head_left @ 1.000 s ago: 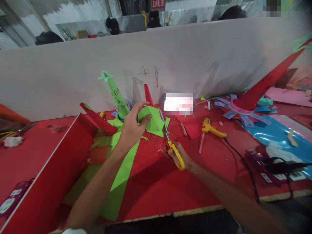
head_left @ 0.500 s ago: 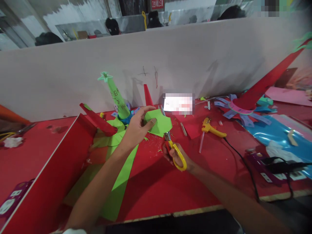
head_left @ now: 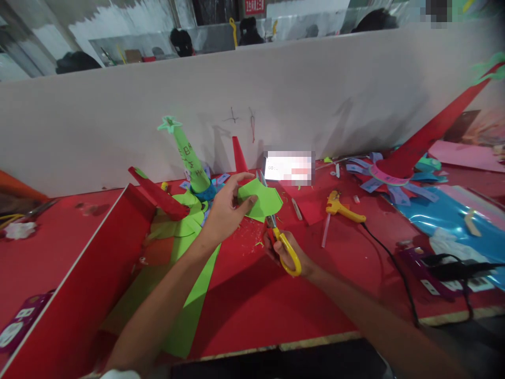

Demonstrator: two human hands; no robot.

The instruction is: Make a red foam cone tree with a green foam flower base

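Observation:
Between thumb and fingers, my left hand (head_left: 231, 208) pinches a small green sheet (head_left: 264, 201) with angular edges. My right hand (head_left: 287, 251) grips scissors (head_left: 291, 255) with yellow and red handles. Their metal blades meet the sheet, one tip showing above its upper edge; the rest of the blades is partly hidden by it. Under my left forearm lie long green sheets (head_left: 199, 295). Left of my left hand stands a green cone (head_left: 191, 158) with dark writing and a star-shaped top, and a red cone (head_left: 161, 196) leans in front of it.
A yellow glue gun (head_left: 343, 209) with a black cord lies to the right, near a knife-like tool (head_left: 296, 209). A lit phone screen (head_left: 288, 166) stands against the grey partition (head_left: 177, 95). A red board (head_left: 87, 268) rises at left. A tall red cone (head_left: 437, 126) leans far right.
The green sheet has turned and shifted slightly to the right in my left hand. My right hand and the scissors have stayed nearly in place.

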